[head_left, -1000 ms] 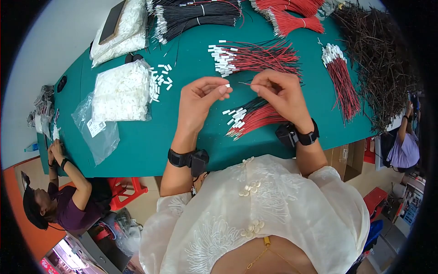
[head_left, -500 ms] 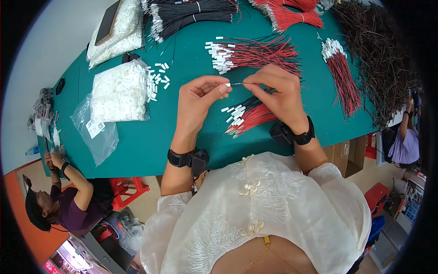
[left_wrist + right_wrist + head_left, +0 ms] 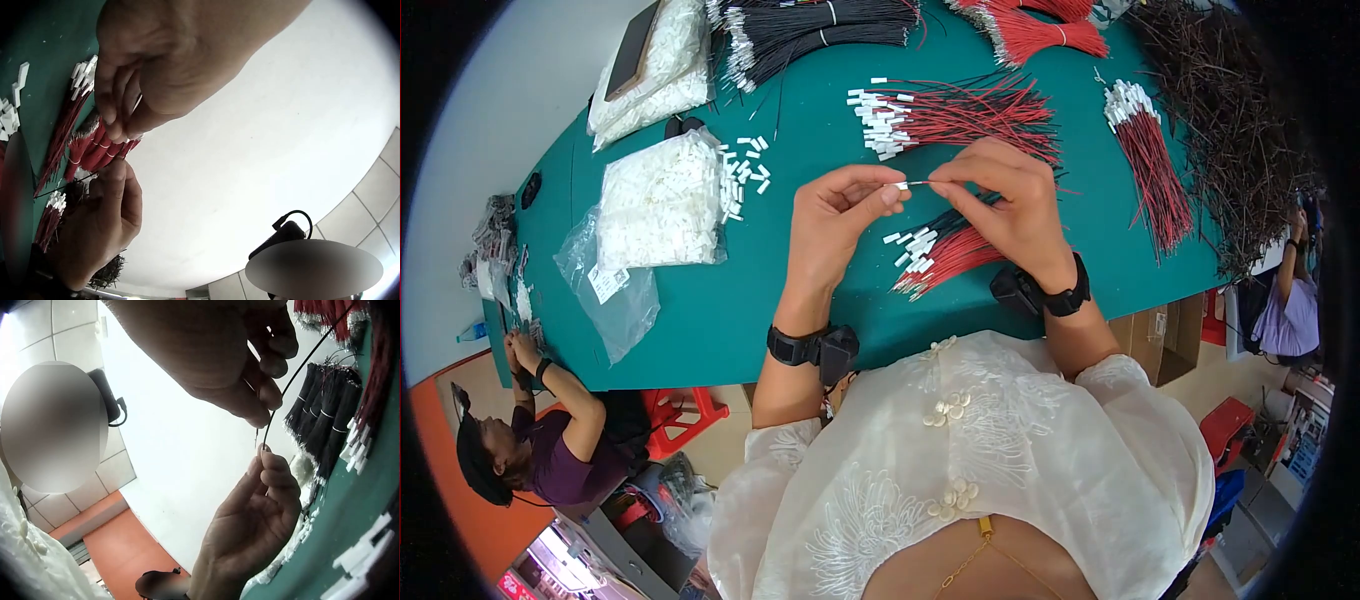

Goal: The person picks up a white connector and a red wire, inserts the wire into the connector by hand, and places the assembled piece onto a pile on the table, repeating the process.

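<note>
- The left hand pinches a small white connector between thumb and forefinger, held above the green tabletop.
- The right hand pinches a thin wire whose tip meets the connector, and the fingertips of the two hands are close together.
- Beneath the hands, a bundle of red and black wires with white ends lies on the tabletop.
- A second spread of wires with white ends lies farther back.
- At the left sits a plastic bag of white connectors, with loose connectors just beside it.
</note>
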`<state>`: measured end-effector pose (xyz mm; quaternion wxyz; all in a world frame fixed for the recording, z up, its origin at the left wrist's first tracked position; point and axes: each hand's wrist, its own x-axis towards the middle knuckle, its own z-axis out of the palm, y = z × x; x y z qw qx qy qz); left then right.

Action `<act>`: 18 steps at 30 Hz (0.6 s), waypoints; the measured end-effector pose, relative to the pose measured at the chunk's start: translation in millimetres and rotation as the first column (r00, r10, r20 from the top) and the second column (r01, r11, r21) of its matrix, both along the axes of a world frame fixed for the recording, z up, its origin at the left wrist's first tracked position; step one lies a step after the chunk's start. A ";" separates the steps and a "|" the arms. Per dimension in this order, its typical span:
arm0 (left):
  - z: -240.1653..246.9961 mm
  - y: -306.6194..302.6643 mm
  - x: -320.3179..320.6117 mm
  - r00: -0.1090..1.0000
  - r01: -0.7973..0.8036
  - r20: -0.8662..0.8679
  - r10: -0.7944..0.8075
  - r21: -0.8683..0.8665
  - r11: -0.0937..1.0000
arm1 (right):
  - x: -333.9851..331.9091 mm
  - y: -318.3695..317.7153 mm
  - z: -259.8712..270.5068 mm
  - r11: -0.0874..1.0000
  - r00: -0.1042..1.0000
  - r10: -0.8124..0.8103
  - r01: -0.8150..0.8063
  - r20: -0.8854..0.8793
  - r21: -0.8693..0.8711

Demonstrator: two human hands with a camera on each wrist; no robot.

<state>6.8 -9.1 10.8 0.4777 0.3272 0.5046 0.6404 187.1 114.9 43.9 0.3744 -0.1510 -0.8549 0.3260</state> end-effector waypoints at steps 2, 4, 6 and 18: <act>-0.1 -0.2 -0.4 1.000 0.006 -0.003 -0.006 -0.007 1.000 | 0.0 0.5 -0.6 1.000 1.000 -0.004 0.004 -0.002 0.004; -0.1 -0.3 -0.7 1.000 0.007 -0.005 -0.007 -0.005 1.000 | 0.2 1.0 -1.0 1.000 1.000 -0.009 0.009 -0.004 0.013; 0.1 -0.3 -0.7 1.000 0.007 -0.009 -0.007 -0.001 1.000 | 0.8 0.8 -0.6 1.000 1.000 -0.010 0.010 0.005 0.011; -0.2 -0.2 0.0 1.000 0.007 -0.005 -0.007 -0.001 1.000 | 1.8 1.5 0.3 1.000 1.000 -0.009 0.009 0.014 0.004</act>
